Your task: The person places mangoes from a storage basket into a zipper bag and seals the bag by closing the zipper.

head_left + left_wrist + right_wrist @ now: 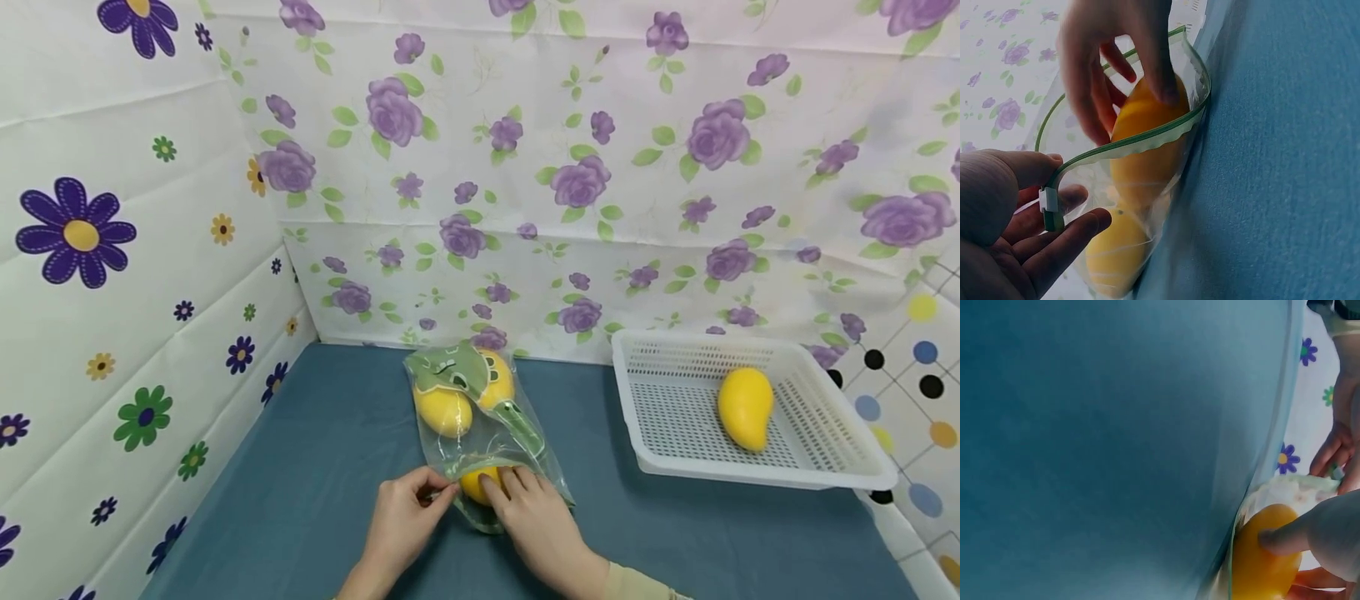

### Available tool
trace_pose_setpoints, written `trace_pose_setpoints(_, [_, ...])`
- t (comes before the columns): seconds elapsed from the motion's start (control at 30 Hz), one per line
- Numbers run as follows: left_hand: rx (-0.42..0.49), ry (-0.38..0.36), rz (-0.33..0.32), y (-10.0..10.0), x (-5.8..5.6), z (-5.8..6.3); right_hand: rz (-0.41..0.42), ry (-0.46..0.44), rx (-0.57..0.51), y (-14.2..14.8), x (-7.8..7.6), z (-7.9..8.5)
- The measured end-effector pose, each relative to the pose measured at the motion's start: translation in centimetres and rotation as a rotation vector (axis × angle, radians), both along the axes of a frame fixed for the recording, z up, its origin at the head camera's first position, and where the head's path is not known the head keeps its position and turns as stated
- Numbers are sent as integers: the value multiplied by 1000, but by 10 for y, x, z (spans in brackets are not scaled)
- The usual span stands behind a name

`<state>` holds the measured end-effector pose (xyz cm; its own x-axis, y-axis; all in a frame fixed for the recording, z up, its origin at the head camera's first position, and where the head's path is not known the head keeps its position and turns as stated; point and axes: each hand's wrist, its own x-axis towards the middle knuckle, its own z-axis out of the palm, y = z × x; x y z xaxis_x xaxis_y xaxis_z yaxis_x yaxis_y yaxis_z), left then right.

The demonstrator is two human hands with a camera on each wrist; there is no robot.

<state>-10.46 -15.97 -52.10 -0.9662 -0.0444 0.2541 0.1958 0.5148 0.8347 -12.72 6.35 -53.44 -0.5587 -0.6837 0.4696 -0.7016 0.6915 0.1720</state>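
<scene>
A clear zip bag (448, 454) with a green-edged mouth lies on the table, the mouth towards me. My left hand (405, 510) pinches the left corner of that mouth, beside the white slider (1049, 200). With thumb and fingers my right hand (542, 518) grips a yellow mango (1147, 115) in the bag's mouth. The mango's lower part shows through the clear plastic in the left wrist view. Deeper in the bag lie another yellow mango (442, 413) and a yellow fruit (501, 382), partly hidden by the bag's green print.
At the right a white perforated basket (750, 473) holds one yellow mango (745, 408). Blue cloth (315, 475) covers the table. Flower-printed sheets (525, 275) stand behind and to the left, with a dotted sheet (911, 408) at the right.
</scene>
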Motion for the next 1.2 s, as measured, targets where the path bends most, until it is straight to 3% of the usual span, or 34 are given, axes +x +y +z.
trace_pose_setpoints(0.23, [-17, 22, 7, 1, -1, -1, -123, 94, 37, -17, -21, 1])
trace_pose_setpoints(0.33, [-27, 28, 1, 2, -1, -1, -159, 117, 43, -22, -23, 2])
trace_pose_setpoints(0.6, [1, 26, -6, 2, -2, 0, -103, 122, 89, -25, -7, 5])
trace_pose_setpoints(0.9, [1, 24, -4, 1, -2, -2, -51, 96, 146, -22, -14, 5])
trace_pose_setpoints(1.2, [2, 56, 3, 1, 0, -3, -148, 92, 107, -26, -24, -1])
